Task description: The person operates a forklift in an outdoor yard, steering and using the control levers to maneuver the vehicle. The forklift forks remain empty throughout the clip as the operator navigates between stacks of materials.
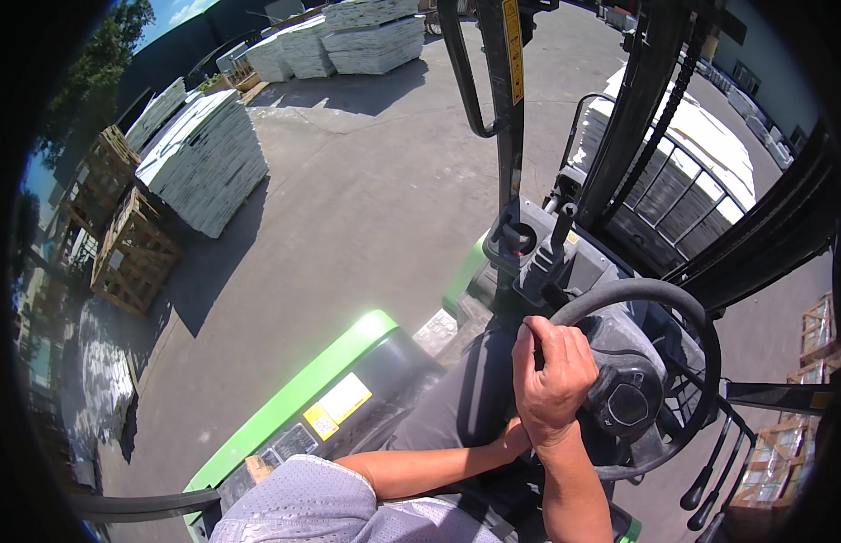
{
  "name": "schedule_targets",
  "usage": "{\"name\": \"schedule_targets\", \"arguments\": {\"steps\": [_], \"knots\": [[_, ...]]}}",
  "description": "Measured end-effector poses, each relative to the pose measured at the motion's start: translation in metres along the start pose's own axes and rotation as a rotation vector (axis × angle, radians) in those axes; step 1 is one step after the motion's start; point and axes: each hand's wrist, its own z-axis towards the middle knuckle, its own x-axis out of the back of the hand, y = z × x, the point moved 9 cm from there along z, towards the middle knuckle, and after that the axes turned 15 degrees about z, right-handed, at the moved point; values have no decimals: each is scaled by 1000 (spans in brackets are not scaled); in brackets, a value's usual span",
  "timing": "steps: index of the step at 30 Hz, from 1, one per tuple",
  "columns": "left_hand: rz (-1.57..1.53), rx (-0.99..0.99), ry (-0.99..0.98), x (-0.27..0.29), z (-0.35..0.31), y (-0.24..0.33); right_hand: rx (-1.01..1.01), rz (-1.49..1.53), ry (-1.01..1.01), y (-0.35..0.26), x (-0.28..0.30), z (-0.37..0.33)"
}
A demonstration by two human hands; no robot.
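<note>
My right hand (558, 373) is closed around the upper left part of the black steering wheel (701, 337) of a forklift, knuckles up. My left forearm comes across from the lower left. At its end, my left hand (514, 436) lies mostly behind my right wrist, beside the wheel's lower left side; its fingers are hidden. A dark lever (561, 237) rises from the grey dashboard beyond the wheel. Several thin control levers with black knobs (696, 490) stand to the right of the wheel.
Ahead, past the mast (633, 118), a stack of white-topped slabs (710, 136) stands behind the load guard. Stone slab stacks (208, 158) and wooden crates (135, 253) line the left. More crates (778, 462) stand at right. The green fender (294, 389) borders the paved yard.
</note>
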Motion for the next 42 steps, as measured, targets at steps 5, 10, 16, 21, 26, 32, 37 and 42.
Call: {"name": "schedule_targets", "arguments": {"steps": [5,10,16,21,26,32,37,42], "knots": [[918,-225,-351,-48,-34,-95,-208,-21,178,64,88,65],[853,-411,-356,-50,-1,-89,-437,44,407,108,175,32],[1076,-471,-305,-68,-4,-95,-527,-161,538,103,245,-83],[1052,-432,-334,-63,10,-105,-574,-107,412,48,170,-179],[955,-364,-490,-79,22,-128,-329,-142,215,15,72,-148],[795,-542,-118,-58,34,-111,35,32,61,16,3,-28],[1094,-280,-342,-44,43,-135,-123,71,306,80,73,54],[816,-210,-321,-38,51,-136,-453,80,504,128,185,10]]}}
